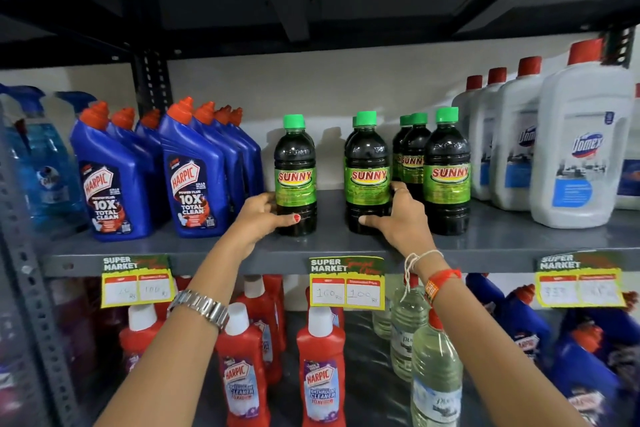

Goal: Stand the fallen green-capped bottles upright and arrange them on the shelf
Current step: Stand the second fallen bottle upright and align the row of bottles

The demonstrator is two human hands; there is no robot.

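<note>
Several dark bottles with green caps and green "SUNNY" labels stand upright on the grey middle shelf [485, 243]. My left hand [258, 218] grips the base of the leftmost green-capped bottle [295, 166]. My right hand [398, 218] wraps the lower part of the middle front bottle [367, 163], which has another bottle right behind it. A third front bottle [446, 166] stands to the right with two more bottles [410, 152] behind it. None of the bottles in view lies on its side.
Blue Harpic bottles [194, 170] crowd the shelf to the left, white Domex bottles [581, 149] to the right. The upper shelf hangs low overhead. Red Harpic bottles [320, 367] and clear bottles [434, 374] stand on the shelf below. Price tags [346, 282] hang from the shelf edge.
</note>
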